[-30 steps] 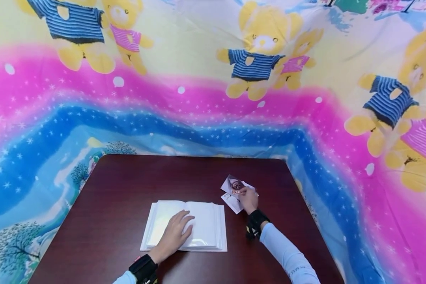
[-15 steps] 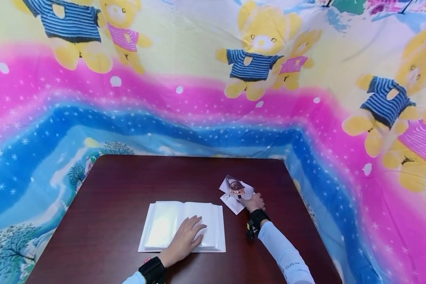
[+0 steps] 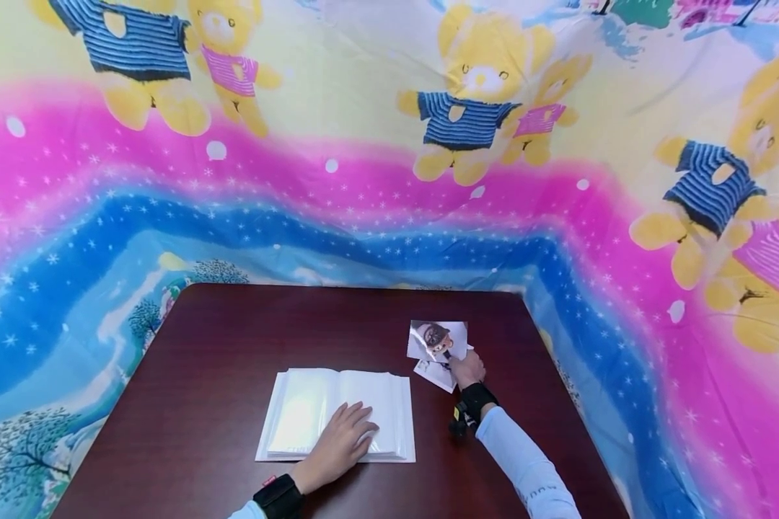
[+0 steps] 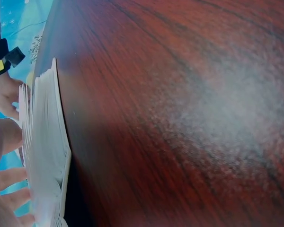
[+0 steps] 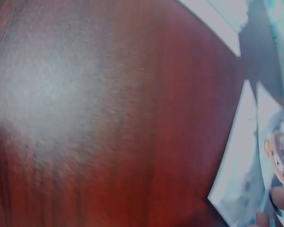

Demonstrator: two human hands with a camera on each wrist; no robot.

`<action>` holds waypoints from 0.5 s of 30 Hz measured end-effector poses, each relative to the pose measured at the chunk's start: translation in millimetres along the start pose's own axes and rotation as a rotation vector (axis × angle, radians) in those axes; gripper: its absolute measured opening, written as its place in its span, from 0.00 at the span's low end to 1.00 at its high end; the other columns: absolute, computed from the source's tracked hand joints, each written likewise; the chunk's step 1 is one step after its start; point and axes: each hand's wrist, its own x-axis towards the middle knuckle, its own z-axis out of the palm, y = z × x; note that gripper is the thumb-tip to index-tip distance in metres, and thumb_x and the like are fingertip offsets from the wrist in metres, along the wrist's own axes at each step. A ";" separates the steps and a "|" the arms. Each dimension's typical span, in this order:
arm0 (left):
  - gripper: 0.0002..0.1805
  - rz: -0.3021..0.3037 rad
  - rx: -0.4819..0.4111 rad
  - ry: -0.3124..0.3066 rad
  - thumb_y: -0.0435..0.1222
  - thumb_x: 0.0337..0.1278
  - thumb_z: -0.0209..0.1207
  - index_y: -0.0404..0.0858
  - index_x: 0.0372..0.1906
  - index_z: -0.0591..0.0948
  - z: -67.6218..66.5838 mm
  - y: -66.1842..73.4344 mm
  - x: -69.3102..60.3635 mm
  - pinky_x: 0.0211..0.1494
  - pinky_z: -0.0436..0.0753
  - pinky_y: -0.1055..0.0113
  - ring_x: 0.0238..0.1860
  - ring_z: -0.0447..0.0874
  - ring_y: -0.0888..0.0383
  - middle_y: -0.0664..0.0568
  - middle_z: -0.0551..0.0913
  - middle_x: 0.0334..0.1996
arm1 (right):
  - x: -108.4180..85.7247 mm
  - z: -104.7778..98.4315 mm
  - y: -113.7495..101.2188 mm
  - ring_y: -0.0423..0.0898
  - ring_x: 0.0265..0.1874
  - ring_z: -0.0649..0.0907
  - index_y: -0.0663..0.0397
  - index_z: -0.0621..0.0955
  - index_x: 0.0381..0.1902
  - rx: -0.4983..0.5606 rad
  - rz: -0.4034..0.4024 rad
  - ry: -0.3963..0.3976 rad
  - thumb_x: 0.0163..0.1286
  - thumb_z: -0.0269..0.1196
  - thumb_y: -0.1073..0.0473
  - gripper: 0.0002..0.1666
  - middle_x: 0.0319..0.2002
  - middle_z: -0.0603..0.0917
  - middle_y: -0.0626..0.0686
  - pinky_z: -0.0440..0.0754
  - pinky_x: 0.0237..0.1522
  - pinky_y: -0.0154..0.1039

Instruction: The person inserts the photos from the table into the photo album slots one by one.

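Note:
A white photo album (image 3: 298,418) lies spread at a see-through sleeve page near the table's front. My left hand (image 3: 340,443) rests on its right-hand page with relaxed fingers; the left wrist view shows these fingers (image 4: 12,178) along the page stack. Beyond the album to the right, my right hand (image 3: 469,369) pinches the lower right corner of a photo (image 3: 438,339) picturing a figure with a brown head. Its thumb (image 5: 283,197) lies on the print's face in the right wrist view. Beneath that photo a second pale print (image 3: 436,375) lies partly covered.
The dark red-brown table (image 3: 247,324) has rounded far corners. Behind and beside it hangs a bear-patterned cloth (image 3: 363,194). Both wrists wear black straps (image 3: 279,496) with small devices.
My right hand has shifted to the photo's lower right corner, and the photo has turned to lie nearly straight above the other. My left hand has slid rightward across the album onto the right page.

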 end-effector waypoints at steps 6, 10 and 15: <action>0.12 0.017 0.035 0.018 0.32 0.53 0.68 0.39 0.44 0.85 2.4 -1.5 1.2 0.61 0.70 0.37 0.59 0.76 0.37 0.37 0.81 0.53 | 1.8 -19.1 -7.5 0.61 0.43 0.80 0.66 0.78 0.50 0.282 -0.031 0.046 0.72 0.58 0.60 0.15 0.44 0.82 0.67 0.72 0.49 0.53; 0.12 0.022 0.032 0.037 0.32 0.52 0.68 0.40 0.43 0.85 4.3 -3.8 1.8 0.60 0.71 0.39 0.58 0.77 0.39 0.39 0.82 0.52 | 0.5 -32.7 -15.0 0.51 0.33 0.82 0.65 0.79 0.48 0.415 -0.088 0.035 0.72 0.60 0.61 0.13 0.39 0.85 0.65 0.74 0.39 0.43; 0.14 -0.011 -0.021 0.099 0.31 0.55 0.67 0.36 0.48 0.84 4.7 -8.1 5.4 0.56 0.76 0.47 0.53 0.80 0.44 0.44 0.84 0.47 | -3.1 -41.3 -20.3 0.42 0.26 0.79 0.67 0.76 0.39 0.545 -0.217 -0.074 0.75 0.58 0.62 0.09 0.36 0.83 0.67 0.72 0.30 0.35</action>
